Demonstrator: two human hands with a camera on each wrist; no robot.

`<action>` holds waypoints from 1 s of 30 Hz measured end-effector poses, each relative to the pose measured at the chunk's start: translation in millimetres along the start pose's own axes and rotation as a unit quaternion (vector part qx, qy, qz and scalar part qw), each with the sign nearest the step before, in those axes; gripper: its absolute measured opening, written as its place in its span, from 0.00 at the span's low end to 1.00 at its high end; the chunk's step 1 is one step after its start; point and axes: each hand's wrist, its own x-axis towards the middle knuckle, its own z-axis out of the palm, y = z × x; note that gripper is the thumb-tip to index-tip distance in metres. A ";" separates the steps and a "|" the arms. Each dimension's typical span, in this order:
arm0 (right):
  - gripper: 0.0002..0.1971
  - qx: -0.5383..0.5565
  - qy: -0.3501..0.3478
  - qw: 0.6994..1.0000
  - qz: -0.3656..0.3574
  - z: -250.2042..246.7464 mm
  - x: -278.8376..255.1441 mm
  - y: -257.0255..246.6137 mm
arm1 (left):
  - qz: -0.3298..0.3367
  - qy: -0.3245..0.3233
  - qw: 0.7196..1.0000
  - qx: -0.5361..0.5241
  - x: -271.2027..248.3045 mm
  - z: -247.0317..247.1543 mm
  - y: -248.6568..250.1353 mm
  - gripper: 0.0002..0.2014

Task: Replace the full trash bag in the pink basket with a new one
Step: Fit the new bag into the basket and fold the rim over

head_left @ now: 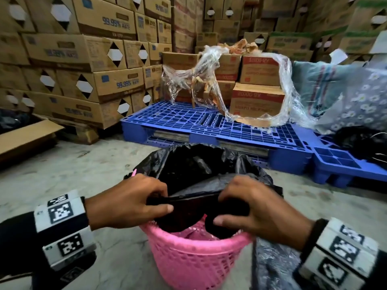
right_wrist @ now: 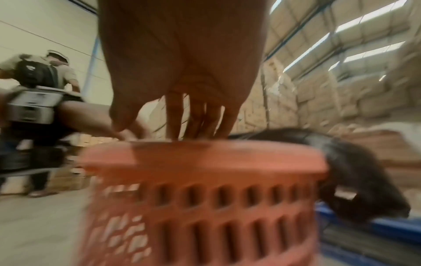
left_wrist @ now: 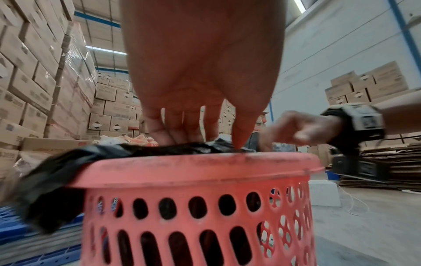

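Note:
The pink basket (head_left: 194,260) stands on the concrete floor in front of me. A black trash bag (head_left: 199,164) sits in it, mouth open, with its far edge draped over the far rim. My left hand (head_left: 163,200) and right hand (head_left: 222,209) both pinch the bag's near edge just above the near rim. In the left wrist view the left hand (left_wrist: 205,140) presses the bag (left_wrist: 136,149) at the rim of the basket (left_wrist: 205,169). The right wrist view is blurred: the right hand (right_wrist: 159,129) reaches over the basket (right_wrist: 205,198), and the bag (right_wrist: 355,171) hangs over its right side.
Another black plastic bag (head_left: 272,266) lies against the basket's right side. Blue pallets (head_left: 209,122) with boxes and loose clear wrap (head_left: 209,80) stand behind. Stacked cartons (head_left: 83,59) wall the left, with a flattened box (head_left: 25,137) below. A person with a backpack (right_wrist: 43,72) stands farther off.

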 end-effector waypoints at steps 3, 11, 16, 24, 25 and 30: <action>0.36 -0.094 0.020 0.994 0.047 -10.8 7.7 34.7 | 0.027 -0.017 0.999 0.001 -10.6 0.4 0.9 0.22; 0.15 -0.017 -0.032 0.999 -0.025 -16.2 -18.6 32.8 | 0.118 0.015 0.993 0.015 -22.5 7.0 -1.5 0.20; 0.14 -0.078 0.015 0.994 -0.079 -0.3 -44.3 24.5 | 0.169 0.032 0.982 0.075 -31.7 9.3 -2.0 0.14; 0.13 -0.185 0.127 0.967 -0.120 26.8 -64.5 20.2 | 0.198 0.091 0.956 0.195 -53.4 30.2 0.8 0.14; 0.14 -0.191 0.139 0.963 -0.129 29.3 -66.3 20.6 | 0.206 0.100 0.952 0.204 -57.3 32.7 -0.2 0.12; 0.10 -0.207 0.137 0.950 -0.191 34.1 -70.5 25.5 | 0.240 0.091 0.936 0.240 -72.5 38.3 -2.5 0.05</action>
